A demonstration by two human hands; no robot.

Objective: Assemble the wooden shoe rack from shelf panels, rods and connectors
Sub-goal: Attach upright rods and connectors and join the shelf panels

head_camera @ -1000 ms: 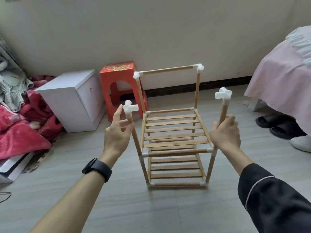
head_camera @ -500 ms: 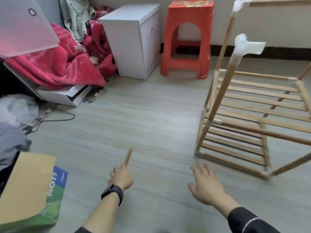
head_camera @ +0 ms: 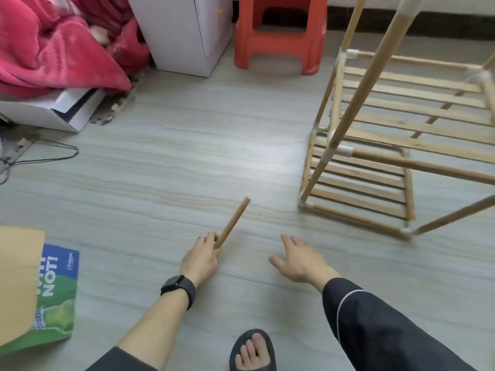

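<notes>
Our left hand (head_camera: 201,257) grips one end of a wooden rod (head_camera: 232,223) that angles up toward the rack (head_camera: 375,145); our right hand (head_camera: 300,259) spreads open, holding nothing, beside it.

- pale grey wood-grain floor (head_camera: 187,156) carries everything in view.
- partly built wooden shoe rack (head_camera: 375,162) stands on it, up and right of the right hand's fingers (head_camera: 292,243).
- red plastic stool (head_camera: 278,46) and white cabinet (head_camera: 184,36) stand far beyond the fingertips.
- red blanket (head_camera: 59,54), white box (head_camera: 53,113) and green-blue bag (head_camera: 53,298) lie well left of the left hand's fingers (head_camera: 203,243).
</notes>
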